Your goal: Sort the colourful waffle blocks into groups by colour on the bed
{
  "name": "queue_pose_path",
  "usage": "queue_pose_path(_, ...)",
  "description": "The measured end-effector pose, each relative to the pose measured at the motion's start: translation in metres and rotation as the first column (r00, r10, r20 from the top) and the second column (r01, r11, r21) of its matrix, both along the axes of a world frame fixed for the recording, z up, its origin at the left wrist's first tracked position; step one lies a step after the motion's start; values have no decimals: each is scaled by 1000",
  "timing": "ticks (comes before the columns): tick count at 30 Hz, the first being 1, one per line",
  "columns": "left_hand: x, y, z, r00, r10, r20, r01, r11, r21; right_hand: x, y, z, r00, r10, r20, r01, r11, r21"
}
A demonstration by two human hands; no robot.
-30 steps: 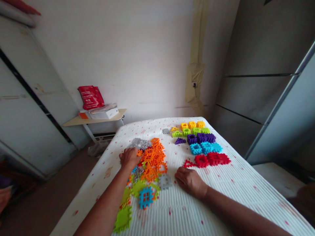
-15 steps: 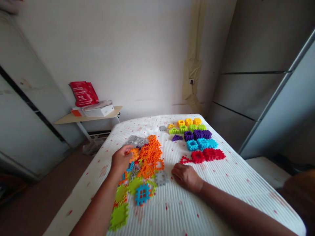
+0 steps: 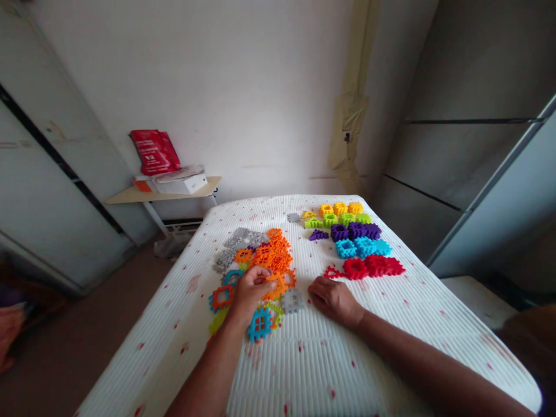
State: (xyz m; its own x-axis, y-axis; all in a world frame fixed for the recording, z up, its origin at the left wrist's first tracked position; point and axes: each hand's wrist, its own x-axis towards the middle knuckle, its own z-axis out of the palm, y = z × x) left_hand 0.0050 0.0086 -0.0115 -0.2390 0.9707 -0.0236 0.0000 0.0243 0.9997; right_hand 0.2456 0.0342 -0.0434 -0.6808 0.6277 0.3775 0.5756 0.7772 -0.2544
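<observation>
My left hand (image 3: pixel 251 292) is over the heap of loose interlocking plastic pieces, thumb and fingers pinched on an orange piece (image 3: pixel 274 286). More orange pieces (image 3: pixel 278 255) are piled just beyond it, with grey pieces (image 3: pixel 238 246) behind to the left. Nearer me lie a blue window piece (image 3: pixel 260 324) and an orange frame piece (image 3: pixel 220 297). To the right of the heap, my right hand (image 3: pixel 336 301) rests on the white cover with its fingers curled under; whatever they may hold is hidden. A grey square piece (image 3: pixel 293 301) lies between my hands.
Sorted rows stand at the right: red (image 3: pixel 373 266), light blue (image 3: pixel 364 247), purple (image 3: pixel 356 230), green (image 3: pixel 346 219) and yellow (image 3: pixel 340 208). A single grey piece (image 3: pixel 293 217) lies farther back. A side table (image 3: pixel 130 196) by the wall bears a red bag (image 3: pixel 154 152).
My left hand has moved right and nearer, from the heap's left edge onto its orange pieces. My right hand stays on the cover. The view has shifted slightly.
</observation>
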Motion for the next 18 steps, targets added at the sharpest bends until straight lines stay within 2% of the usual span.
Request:
queue_pose_path(3, 3, -3, -4, 999, -1, 32, 2, 1000, -27, -2, -1, 3, 986, -1, -167, -23, 990, -142)
queue_pose_path(5, 5, -4, -7, 999, -16, 36, 17, 999, -37, -9, -3, 6, 969, 17, -246, -61, 983, -171)
queue_pose_path(11, 10, -4, -14, 993, -62, -102, 71, 994, 83, -42, -11, 13, 966, 103, -236, -115, 993, -37)
queue_pose_path(18, 19, -9, -10, 990, -128, -57, 132, 988, 84, -53, -15, 17, 972, 107, -208, -109, 994, 1)
